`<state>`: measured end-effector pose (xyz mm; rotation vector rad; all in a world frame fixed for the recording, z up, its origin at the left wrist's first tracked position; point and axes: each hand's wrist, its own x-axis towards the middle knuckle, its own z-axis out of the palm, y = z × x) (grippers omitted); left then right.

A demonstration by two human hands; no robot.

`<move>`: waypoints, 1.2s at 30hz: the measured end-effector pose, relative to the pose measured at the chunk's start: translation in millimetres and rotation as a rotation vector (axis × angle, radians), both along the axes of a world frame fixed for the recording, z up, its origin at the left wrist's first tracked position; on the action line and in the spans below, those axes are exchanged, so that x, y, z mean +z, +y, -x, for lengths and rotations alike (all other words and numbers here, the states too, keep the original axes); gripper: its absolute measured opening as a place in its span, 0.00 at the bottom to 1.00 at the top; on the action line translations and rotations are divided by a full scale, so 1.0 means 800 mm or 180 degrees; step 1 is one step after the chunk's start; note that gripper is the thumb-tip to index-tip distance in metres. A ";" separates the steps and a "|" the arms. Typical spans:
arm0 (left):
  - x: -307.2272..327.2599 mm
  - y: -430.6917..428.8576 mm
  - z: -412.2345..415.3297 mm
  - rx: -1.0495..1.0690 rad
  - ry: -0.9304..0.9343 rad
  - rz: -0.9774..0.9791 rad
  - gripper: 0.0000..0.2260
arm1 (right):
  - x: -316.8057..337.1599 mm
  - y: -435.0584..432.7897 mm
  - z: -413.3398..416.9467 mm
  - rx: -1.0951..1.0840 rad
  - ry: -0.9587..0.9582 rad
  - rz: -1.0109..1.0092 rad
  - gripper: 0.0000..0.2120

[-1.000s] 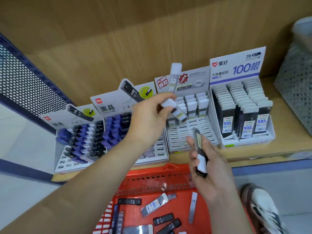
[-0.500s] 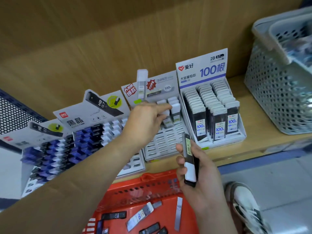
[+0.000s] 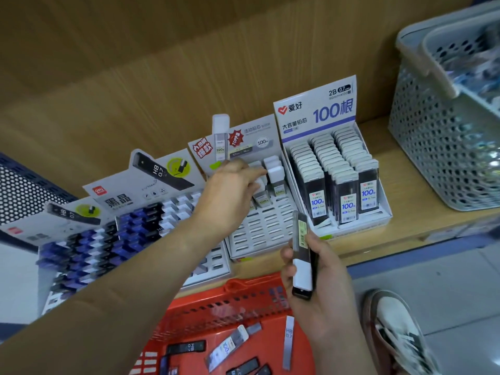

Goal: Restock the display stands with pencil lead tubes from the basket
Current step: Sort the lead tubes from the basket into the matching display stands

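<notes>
At nine o'clock, stands of blue and black tubes [image 3: 89, 244] are running off the left edge. The left hand [image 3: 230, 196] is reaching over them into the white slotted display stand [image 3: 259, 234], its knuckles hiding whether the fingers are pinching anything among the white-capped tubes [image 3: 275, 171], and bare slots are lying toward six o'clock. The right hand [image 3: 322, 288] is gripping dark white-capped pencil lead tubes [image 3: 302, 255] upright over the red plastic basket [image 3: 216, 304], whose loose tubes [image 3: 230, 345] the bottom edge is cutting off.
</notes>
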<state>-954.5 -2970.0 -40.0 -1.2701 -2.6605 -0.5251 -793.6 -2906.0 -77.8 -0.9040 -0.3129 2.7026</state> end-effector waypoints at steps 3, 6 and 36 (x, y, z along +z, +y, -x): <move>0.003 0.007 -0.004 0.0189 0.0042 -0.0263 0.08 | 0.000 -0.004 0.001 -0.0053 -0.0033 -0.0032 0.12; 0.000 0.010 -0.005 0.0035 0.0231 -0.0227 0.05 | 0.002 -0.004 0.003 -0.0064 -0.0075 -0.0079 0.12; 0.026 -0.112 -0.129 0.1595 -0.2846 -0.2567 0.14 | 0.021 -0.032 0.014 0.0344 0.0056 -0.1079 0.12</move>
